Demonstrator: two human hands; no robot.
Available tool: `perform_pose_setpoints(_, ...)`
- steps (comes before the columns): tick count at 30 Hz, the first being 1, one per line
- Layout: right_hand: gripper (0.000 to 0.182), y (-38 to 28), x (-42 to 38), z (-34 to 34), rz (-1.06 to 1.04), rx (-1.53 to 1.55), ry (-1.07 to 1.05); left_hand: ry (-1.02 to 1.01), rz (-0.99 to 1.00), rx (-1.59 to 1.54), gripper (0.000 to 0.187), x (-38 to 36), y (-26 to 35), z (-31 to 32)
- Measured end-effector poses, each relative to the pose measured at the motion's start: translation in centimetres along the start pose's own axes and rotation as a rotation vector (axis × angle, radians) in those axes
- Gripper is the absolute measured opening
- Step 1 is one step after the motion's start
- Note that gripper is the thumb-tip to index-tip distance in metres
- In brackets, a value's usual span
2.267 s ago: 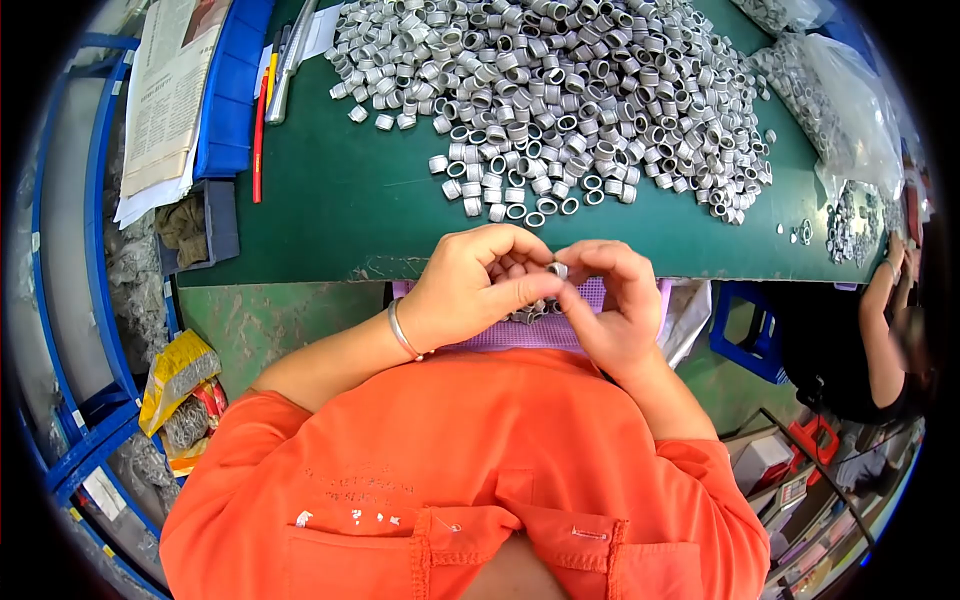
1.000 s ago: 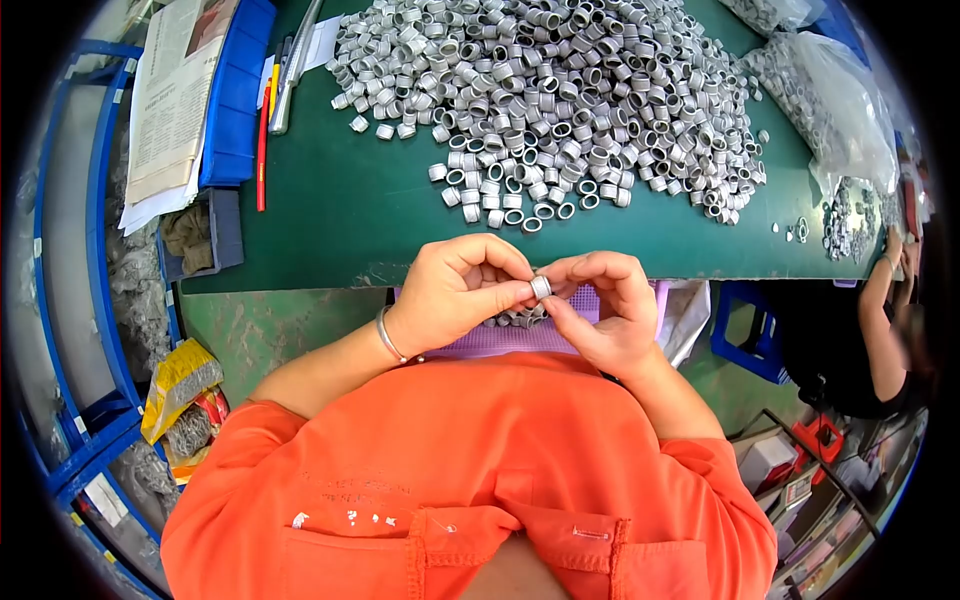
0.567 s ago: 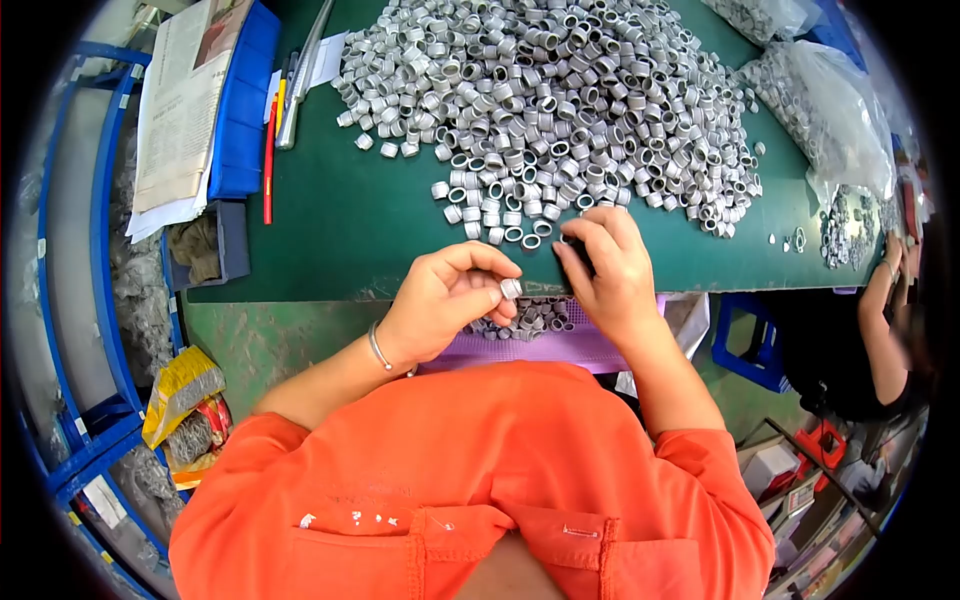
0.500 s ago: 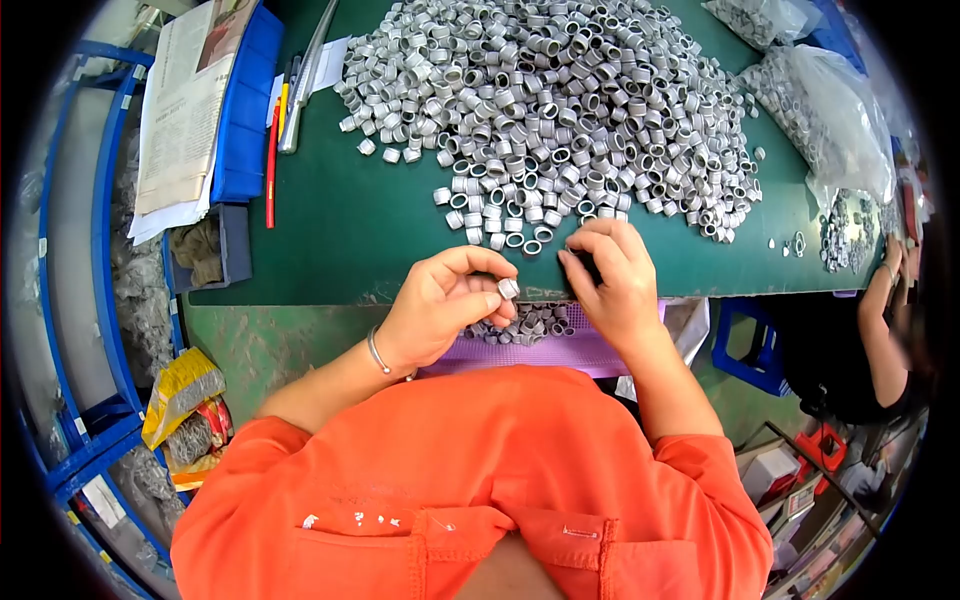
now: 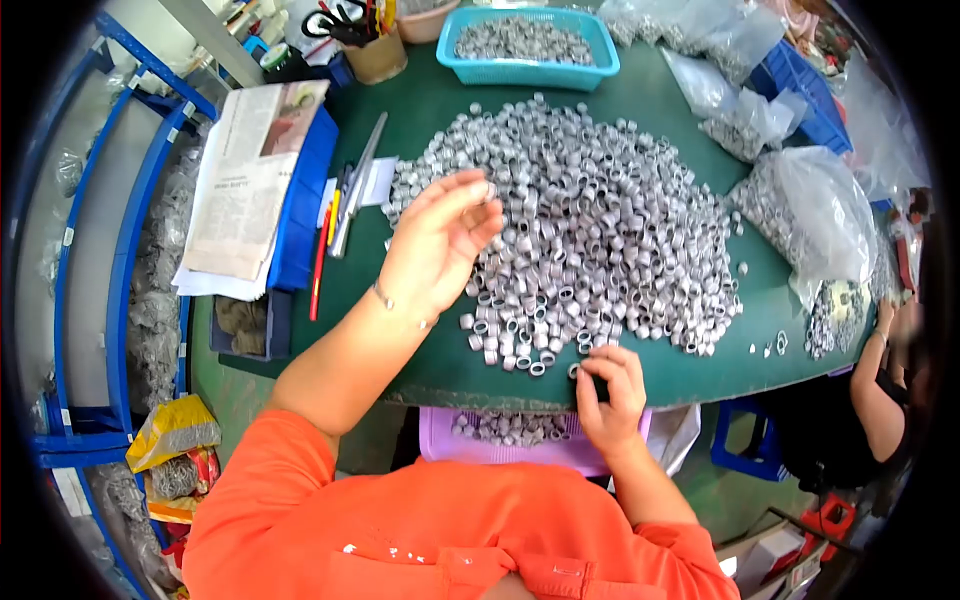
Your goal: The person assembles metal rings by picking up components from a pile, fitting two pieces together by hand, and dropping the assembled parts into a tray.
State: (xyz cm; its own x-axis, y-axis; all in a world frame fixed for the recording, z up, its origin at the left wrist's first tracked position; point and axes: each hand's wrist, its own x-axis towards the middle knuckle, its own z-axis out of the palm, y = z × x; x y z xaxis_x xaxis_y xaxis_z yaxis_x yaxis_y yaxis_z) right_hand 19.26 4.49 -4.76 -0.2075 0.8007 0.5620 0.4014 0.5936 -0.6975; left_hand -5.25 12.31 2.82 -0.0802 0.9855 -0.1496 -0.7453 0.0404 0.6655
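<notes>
My left hand [image 5: 440, 238] is raised over the left part of a large heap of small grey metal rings [image 5: 600, 230]. A small silvery ring [image 5: 489, 191] shows at its thumb and fingertips, partly hidden by them. Near the table's front edge, my right hand [image 5: 612, 398] has thumb and forefinger closed at another metal ring [image 5: 574, 371], just in front of the heap. Below the table edge, a purple tray [image 5: 437, 440] holds more rings.
A turquoise basket [image 5: 460, 72] of rings stands at the back. Plastic bags of parts [image 5: 805, 215] lie at right. A blue bin [image 5: 308, 195] with newspaper, pens and a metal tool [image 5: 360, 185] are at left. Another person [image 5: 875, 410] sits at far right.
My left hand has moved up and forward from the table's front edge to above the heap, with the ring. My right hand stays near the edge. The view has tilted up.
</notes>
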Motion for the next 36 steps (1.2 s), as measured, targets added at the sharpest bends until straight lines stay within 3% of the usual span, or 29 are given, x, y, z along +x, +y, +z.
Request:
perform_pose_setpoints(4, 0.022, 0.0, -0.1, 0.0, 0.012, 0.000, -0.002, -0.131, 0.064, -0.071, 0.012, 9.3, 2.6, 1.2)
perform_pose_setpoints(6, 0.022, -0.1, -0.1, -0.1, 0.021, 0.006, -0.004, 0.095, 0.181, -0.127, 0.016, 13.0, 3.9, 4.2)
perform_pose_setpoints(8, 0.021, -0.1, -0.1, -0.2, 0.021, -0.003, -0.003, 0.068, 0.222, -0.149, 0.026, 16.2, 5.3, 4.1)
perform_pose_setpoints(11, 0.018, 0.4, -0.1, -0.3, -0.009, -0.022, 0.014, 0.114, 0.160, 0.040, 0.031, 17.0, 5.3, 2.1)
perform_pose_setpoints(12, 0.019, 0.3, -0.1, -0.5, 0.025, -0.005, 0.006, -0.003, 0.051, 0.147, 0.031, 19.6, 6.0, -3.2)
perform_pose_setpoints(14, 0.026, 0.6, -0.3, -0.8, 0.072, -0.079, -0.031, -0.062, 0.248, 0.448, 0.031, 13.0, 3.5, -1.9)
perform_pose_setpoints(17, 0.033, 0.6, 0.6, -1.2, -0.004, -0.087, -0.189, -0.112, 0.365, 1.133, 0.021, 2.5, -0.3, 1.4)
perform_pose_setpoints(18, 0.033, 0.7, 0.5, -1.3, 0.018, -0.008, -0.212, -0.222, 0.258, 1.194, 0.016, -0.3, -1.2, 1.3)
perform_pose_setpoints(19, 0.034, 0.9, 0.5, -1.4, 0.073, 0.044, -0.170, -0.403, 0.270, 1.298, 0.014, -2.4, -2.2, 0.4)
perform_pose_setpoints(20, 0.030, 0.7, 0.7, -1.7, 0.111, -0.002, -0.127, -0.654, 0.432, 1.405, 0.016, -4.0, -3.0, 0.2)
perform_pose_setpoints(21, 0.027, 0.6, 0.8, -2.0, 0.107, -0.017, -0.116, -0.758, 0.570, 1.393, 0.020, -5.2, -4.5, -0.8)
perform_pose_setpoints(22, 0.024, 0.6, 0.9, -2.2, 0.104, -0.031, -0.104, -0.813, 0.491, 1.505, 0.023, -6.2, -5.2, -1.7)
perform_pose_setpoints(28, 0.027, 0.5, -0.4, -0.7, -0.011, -0.124, -0.241, -0.629, 0.634, 1.599, 0.027, -7.7, -7.4, -2.9)
perform_pose_setpoints(30, 0.029, 0.1, -1.2, -0.5, 0.226, 0.034, -0.160, -0.504, 0.647, 1.452, 0.025, -8.5, -7.4, -2.2)
perform_pose_setpoints(31, 0.036, -0.3, -1.1, -0.8, 0.223, 0.017, -0.164, -0.444, 0.507, 1.374, 0.023, -9.4, -7.4, -1.9)
perform_pose_setpoints(32, 0.036, -0.5, -1.4, -0.7, 0.223, 0.018, -0.164, -0.443, 0.506, 1.374, 0.023, -10.0, -7.4, -1.8)
perform_pose_setpoints(34, 0.043, -0.9, -1.9, -0.3, 0.291, 0.260, -0.106, -0.335, 0.168, 1.140, 0.024, -10.8, -7.8, -1.4)
perform_pose_setpoints(36, 0.052, -1.0, -2.3, -0.1, 0.233, 0.270, -0.122, -0.339, 0.108, 1.080, 0.025, -11.0, -8.4, -1.0)
